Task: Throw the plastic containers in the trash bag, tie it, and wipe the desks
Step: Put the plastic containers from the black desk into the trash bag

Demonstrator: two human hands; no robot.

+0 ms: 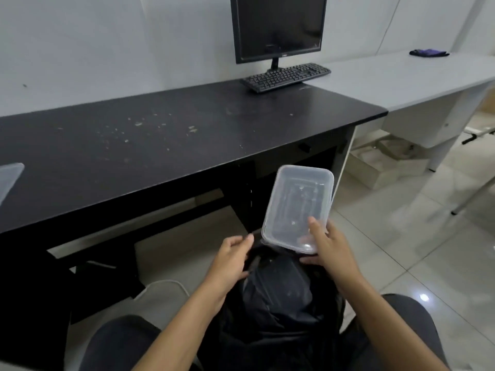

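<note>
Second container (9,180): cut by left edge, only one corner showing on black table (187,145).
Monitor (278,25): top cut off by upper edge; maker's mark below screen too small to read.
Trash bag (278,295): mouth hidden behind container (297,207) and hands; bottom lost at lower edge.
Right hand (330,253): fingers mostly out of sight under container, thumb alone plain on top.
Left hand (231,254): perhaps pinching bag rim; fingertips merge with dark plastic.
Specks (139,123): too small to name.
Dark purple item (430,52) on white table (388,76): too small to tell whether cloth or glove.
</note>
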